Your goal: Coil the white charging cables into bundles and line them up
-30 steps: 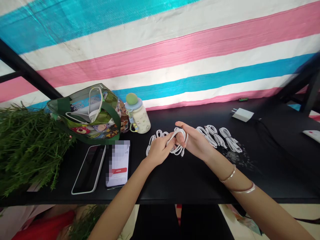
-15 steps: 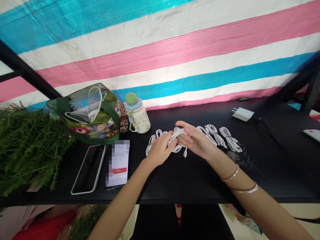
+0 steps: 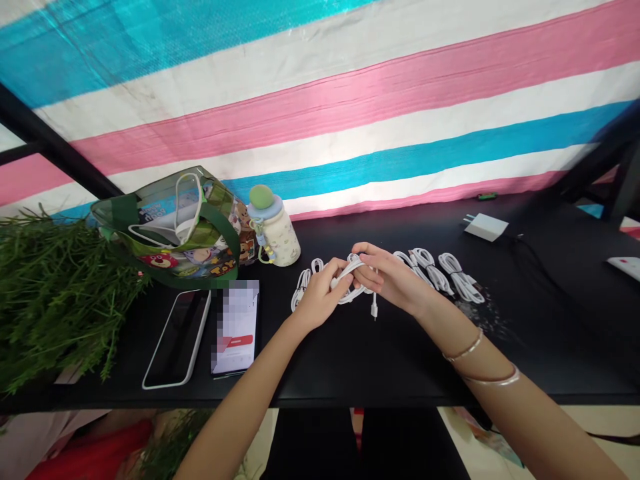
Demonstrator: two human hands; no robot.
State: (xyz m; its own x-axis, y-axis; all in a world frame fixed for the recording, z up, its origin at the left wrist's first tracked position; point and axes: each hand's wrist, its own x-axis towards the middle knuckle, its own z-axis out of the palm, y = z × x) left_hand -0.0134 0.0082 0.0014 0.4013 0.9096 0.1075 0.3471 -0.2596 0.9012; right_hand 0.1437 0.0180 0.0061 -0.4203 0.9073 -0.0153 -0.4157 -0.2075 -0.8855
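Note:
Between my two hands is a white charging cable (image 3: 349, 269), looped into a coil just above the black tabletop. My left hand (image 3: 321, 293) pinches the coil from the left, thumb on top. From the right, my right hand (image 3: 393, 277) closes its fingers round the other end of the loops. One plug end (image 3: 374, 309) dangles below the right fingers. Behind and left of my hands lies a tied bundle of white cable (image 3: 301, 287); more white cable bundles (image 3: 433, 272) lie to the right, partly covered by my right hand.
A white charger plug (image 3: 486, 227) and black cord lie at right. On the left are a phone with a lit screen (image 3: 235, 333), a dark-screened phone (image 3: 177, 339), a green see-through bag (image 3: 175, 233), a bottle (image 3: 280, 237) and a leafy plant (image 3: 60, 300).
The coil has been drawn narrower between my fingers, and its dangling plug end hangs slightly lower and further right. Both hands stay in nearly the same place.

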